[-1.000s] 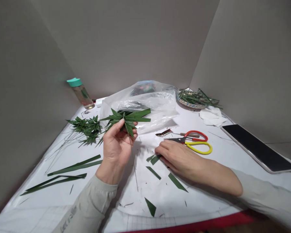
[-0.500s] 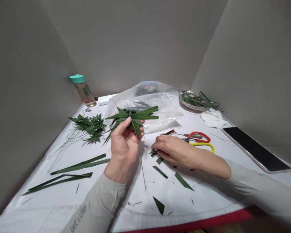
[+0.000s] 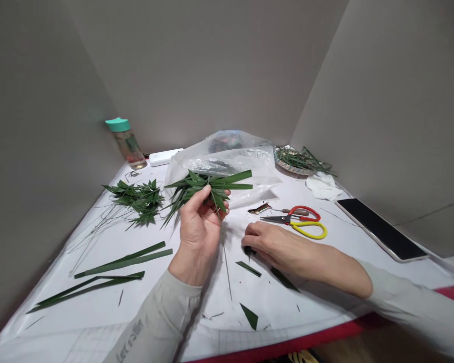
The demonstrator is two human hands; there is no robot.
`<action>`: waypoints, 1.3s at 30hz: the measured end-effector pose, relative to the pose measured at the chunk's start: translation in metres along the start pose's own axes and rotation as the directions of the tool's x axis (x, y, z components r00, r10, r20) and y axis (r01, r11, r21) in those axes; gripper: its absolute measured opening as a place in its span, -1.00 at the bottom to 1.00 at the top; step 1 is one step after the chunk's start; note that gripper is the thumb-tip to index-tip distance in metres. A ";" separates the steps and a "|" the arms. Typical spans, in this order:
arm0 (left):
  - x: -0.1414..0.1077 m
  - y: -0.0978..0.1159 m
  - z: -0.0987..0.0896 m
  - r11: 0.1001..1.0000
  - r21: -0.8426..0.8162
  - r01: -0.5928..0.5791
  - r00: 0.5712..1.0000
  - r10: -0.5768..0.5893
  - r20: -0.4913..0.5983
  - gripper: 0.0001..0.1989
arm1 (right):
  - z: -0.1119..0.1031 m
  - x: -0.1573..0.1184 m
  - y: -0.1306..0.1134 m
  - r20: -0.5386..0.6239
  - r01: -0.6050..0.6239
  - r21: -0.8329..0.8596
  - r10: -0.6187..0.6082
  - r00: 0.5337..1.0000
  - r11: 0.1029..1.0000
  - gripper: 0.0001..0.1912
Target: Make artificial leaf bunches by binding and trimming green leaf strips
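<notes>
My left hand, palm up, pinches a bunch of folded, pointed green leaves between thumb and fingers. Two flat leaf strips jut from the bunch to the right, and a thin wire stem hangs below it. Low over the white cloth, my right hand is palm down with its fingers curled on a small dark object, mostly hidden. Beyond that hand lie scissors with one red and one yellow handle. Cut leaf scraps are scattered on its near side.
Finished leaf sprigs with wire stems and long leaf strips lie at left. A plastic bag, teal-capped bottle and basket of stems stand at the back. Crumpled tissue and a phone lie at right.
The green scraps by my right fingertips are no longer visible there; a small dark object shows instead. My right hand has moved slightly nearer, uncovering the scissor blades. The left hand keeps its bunch.
</notes>
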State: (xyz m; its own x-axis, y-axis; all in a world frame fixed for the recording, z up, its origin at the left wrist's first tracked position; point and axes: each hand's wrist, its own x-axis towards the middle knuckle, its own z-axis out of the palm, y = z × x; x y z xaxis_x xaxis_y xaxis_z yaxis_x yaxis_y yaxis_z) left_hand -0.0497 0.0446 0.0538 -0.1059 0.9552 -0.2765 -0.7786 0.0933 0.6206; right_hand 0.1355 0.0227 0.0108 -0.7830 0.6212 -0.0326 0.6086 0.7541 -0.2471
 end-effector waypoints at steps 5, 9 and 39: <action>0.000 0.001 0.001 1.000 0.018 0.013 1.000 -0.013 -0.006 -0.77 | -0.007 -0.007 0.002 0.020 0.047 -0.015 -0.047 0.999 0.999 -0.82; -0.002 0.000 0.001 0.999 0.039 0.036 0.999 -0.036 -0.020 -0.81 | -0.004 -0.009 -0.002 0.007 0.037 -0.076 -0.037 0.999 0.996 -0.76; 0.003 0.005 -0.001 0.999 0.033 0.038 0.994 -0.034 -0.107 -0.89 | -0.108 -0.007 0.203 -0.460 -0.859 -0.030 0.756 0.465 0.511 -0.67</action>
State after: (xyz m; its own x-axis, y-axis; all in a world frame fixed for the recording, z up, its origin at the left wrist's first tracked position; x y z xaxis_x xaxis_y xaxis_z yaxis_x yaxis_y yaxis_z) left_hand -0.0542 0.0479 0.0556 -0.1449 0.9157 -0.3749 -0.7609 0.1391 0.6338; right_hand 0.2780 0.1945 0.0660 0.1550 0.9573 0.2439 0.9874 -0.1423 -0.0687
